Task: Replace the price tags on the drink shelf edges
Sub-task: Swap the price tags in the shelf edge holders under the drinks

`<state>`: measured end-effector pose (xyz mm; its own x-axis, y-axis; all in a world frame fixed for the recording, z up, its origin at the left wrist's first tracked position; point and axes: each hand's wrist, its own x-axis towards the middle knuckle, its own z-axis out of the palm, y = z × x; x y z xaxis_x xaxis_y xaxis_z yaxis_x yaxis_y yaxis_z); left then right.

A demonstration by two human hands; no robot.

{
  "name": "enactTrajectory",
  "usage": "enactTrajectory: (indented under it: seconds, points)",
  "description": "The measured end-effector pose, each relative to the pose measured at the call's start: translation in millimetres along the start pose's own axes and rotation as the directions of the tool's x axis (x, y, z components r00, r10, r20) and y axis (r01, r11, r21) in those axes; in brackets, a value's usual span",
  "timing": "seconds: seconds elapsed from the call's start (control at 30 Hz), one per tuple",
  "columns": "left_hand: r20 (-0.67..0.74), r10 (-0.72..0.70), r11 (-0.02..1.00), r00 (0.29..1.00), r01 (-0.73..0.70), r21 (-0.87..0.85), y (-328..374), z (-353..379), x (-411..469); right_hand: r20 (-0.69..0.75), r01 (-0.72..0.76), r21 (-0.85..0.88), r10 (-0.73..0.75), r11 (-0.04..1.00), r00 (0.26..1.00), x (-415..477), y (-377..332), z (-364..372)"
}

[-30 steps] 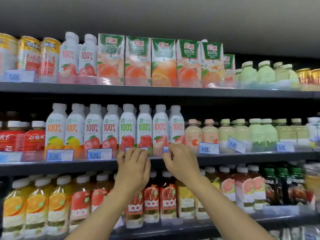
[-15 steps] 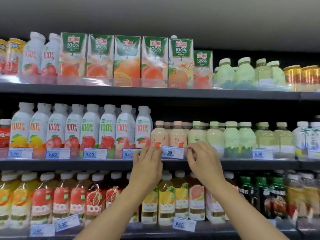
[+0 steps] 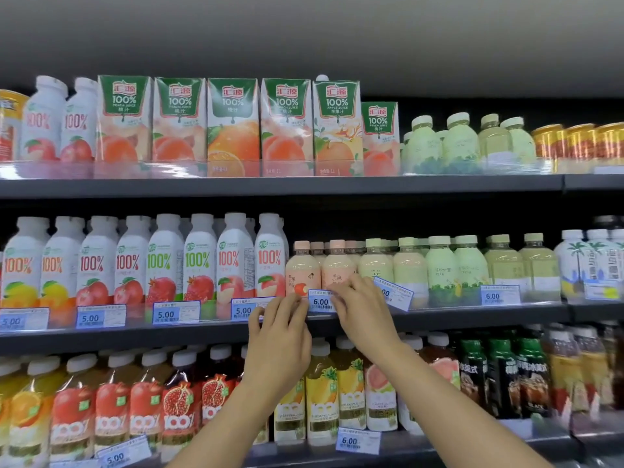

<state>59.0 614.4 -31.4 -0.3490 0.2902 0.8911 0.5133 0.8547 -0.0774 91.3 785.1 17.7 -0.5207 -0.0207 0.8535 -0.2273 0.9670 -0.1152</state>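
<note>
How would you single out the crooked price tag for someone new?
On the middle shelf edge, look just right of the right hand, in front of pale green bottles. That price tag hangs tilted, right end down, unlike the level 6.00 tag beside it.
</note>
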Motion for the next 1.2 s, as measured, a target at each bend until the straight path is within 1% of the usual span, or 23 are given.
enactTrajectory:
  seconds: [0.13, 0.23, 0.3, 0.4, 0.47, 0.6, 0.67, 0.77, 0.83, 0.93, 1.07, 1.2]
  points:
    - [-0.078, 0.009, 0.999, 0.997, -0.012, -0.044, 0.5, 4.8, -1.4, -0.066, -0.046, 0.094, 0.053, 0.995, 0.996, 1.1, -6.1, 0.5]
    - [-0.116, 0.015, 0.996, 0.993, -0.025, -0.086, 12.3, 9.4, 3.5, -0.124, -0.040, 0.148, 0.058, 0.988, 0.991, 0.7, -0.5, -7.2]
    - [-0.131, 0.041, 0.992, 0.991, -0.056, -0.110, 24.7, 11.6, 10.6, -0.190, -0.028, 0.198, 0.066, 0.980, 0.980, 3.8, 10.7, -18.7]
    - [-0.151, 0.081, 0.983, 0.985, -0.103, -0.150, 51.1, 15.3, 25.6, -0.268, -0.031, 0.286, 0.111, 0.958, 0.957, 11.0, 35.7, -42.7]
    - [-0.165, 0.095, 0.978, 0.982, -0.123, -0.166, 75.0, 20.7, 35.2, -0.300, -0.023, 0.299, 0.116, 0.954, 0.947, 12.7, 58.1, -58.5]
    - [-0.233, 0.164, 0.964, 0.959, -0.206, -0.171, 133.2, 39.7, 50.4, -0.342, -0.018, 0.309, 0.128, 0.951, 0.931, 4.3, 121.7, -84.2]
    - [-0.250, 0.174, 0.962, 0.953, -0.219, -0.165, 169.4, 51.5, 56.1, -0.333, -0.034, 0.329, 0.149, 0.944, 0.931, -3.1, 158.4, -97.5]
    - [-0.236, 0.161, 0.968, 0.958, -0.200, -0.151, 214.6, 70.5, 64.1, -0.311, -0.073, 0.361, 0.194, 0.930, 0.930, -7.9, 203.7, -115.8]
    - [-0.227, 0.148, 0.971, 0.963, -0.185, -0.152, 245.6, 83.1, 73.9, -0.331, -0.084, 0.350, 0.207, 0.933, 0.921, -8.5, 237.2, -128.4]
    - [-0.201, 0.119, 0.975, 0.972, -0.153, -0.160, 282.0, 95.5, 89.5, -0.345, -0.073, 0.378, 0.214, 0.923, 0.914, -9.6, 274.8, -144.8]
    - [-0.173, 0.106, 0.986, 0.979, -0.126, -0.106, 311.2, 106.9, 101.8, -0.325, -0.053, 0.374, 0.184, 0.926, 0.928, -14.1, 301.7, -154.9]
    - [-0.156, 0.089, 0.992, 0.984, -0.101, -0.075, 317.4, 113.1, 110.2, -0.306, -0.059, 0.394, 0.192, 0.917, 0.933, -14.0, 315.1, -154.1]
